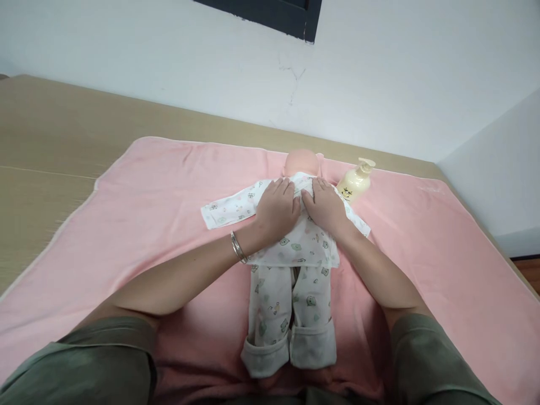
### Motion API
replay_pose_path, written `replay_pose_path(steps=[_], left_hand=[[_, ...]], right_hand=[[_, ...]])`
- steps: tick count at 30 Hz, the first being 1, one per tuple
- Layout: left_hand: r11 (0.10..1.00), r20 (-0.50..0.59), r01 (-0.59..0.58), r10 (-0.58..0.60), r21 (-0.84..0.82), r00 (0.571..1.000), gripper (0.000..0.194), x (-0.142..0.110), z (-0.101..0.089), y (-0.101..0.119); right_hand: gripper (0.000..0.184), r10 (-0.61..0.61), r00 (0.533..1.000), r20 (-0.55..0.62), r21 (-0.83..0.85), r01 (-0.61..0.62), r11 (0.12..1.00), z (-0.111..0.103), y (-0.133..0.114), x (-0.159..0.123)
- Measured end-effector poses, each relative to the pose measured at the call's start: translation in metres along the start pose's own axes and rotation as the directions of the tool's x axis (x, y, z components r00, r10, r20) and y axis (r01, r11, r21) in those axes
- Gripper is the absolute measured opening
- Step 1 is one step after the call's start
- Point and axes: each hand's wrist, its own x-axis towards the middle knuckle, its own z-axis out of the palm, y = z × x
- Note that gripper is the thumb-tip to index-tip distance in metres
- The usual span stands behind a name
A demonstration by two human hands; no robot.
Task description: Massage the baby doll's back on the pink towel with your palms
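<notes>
A baby doll point(301, 163) lies on its back on a pink towel point(160, 185), head toward the wall. It wears a white printed top point(295, 244) and matching trousers point(291, 315) with rolled cuffs. My left hand point(276, 208) rests on the doll's chest, fingers curled at the top's collar edge. My right hand point(324, 205) lies beside it on the other side of the chest, fingers also pressed on the cloth near the neck. Both hands grip the front edges of the top. A silver bangle point(238, 247) sits on my left wrist.
A cream pump bottle point(356, 180) lies on the towel just right of the doll's head. The towel covers a wooden table point(50, 129) that stands against a white wall. A dark window frame point(274, 14) is above.
</notes>
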Motion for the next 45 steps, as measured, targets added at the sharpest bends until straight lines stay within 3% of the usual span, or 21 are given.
replay_pose_path(steps=[9, 21, 25, 29, 37, 45], left_hand=[[0.999, 0.163, 0.038, -0.038, 0.002, 0.986, 0.052, 0.017, -0.001, -0.014], [0.998, 0.023, -0.053, 0.053, 0.039, 0.998, 0.048, -0.002, -0.002, 0.004], [0.998, 0.114, -0.057, 0.056, 0.008, 0.992, 0.045, 0.011, 0.001, -0.007], [0.998, 0.171, 0.037, -0.027, -0.051, 0.985, 0.049, 0.018, 0.007, -0.014], [0.993, 0.047, 0.068, -0.064, -0.091, 0.997, 0.05, 0.01, 0.016, -0.009], [0.996, 0.012, 0.064, -0.064, -0.055, 0.998, 0.05, -0.002, 0.014, 0.003]], right_hand=[[0.05, -0.07, 0.993, -0.09, -0.205, 0.05, 0.977, -0.004, -0.02, -0.033], [0.057, -0.117, 0.992, 0.043, -0.109, 0.121, 0.987, 0.004, 0.005, 0.004], [0.047, -0.139, 0.99, -0.014, -0.14, 0.136, 0.981, -0.001, -0.009, -0.012], [0.038, -0.189, 0.98, -0.056, -0.137, 0.18, 0.974, -0.005, -0.019, -0.023], [0.03, -0.014, 0.998, -0.058, 0.043, 0.017, 0.999, 0.004, -0.007, -0.002], [0.03, 0.038, 0.998, -0.05, 0.01, -0.037, 0.999, 0.001, -0.006, 0.003]])
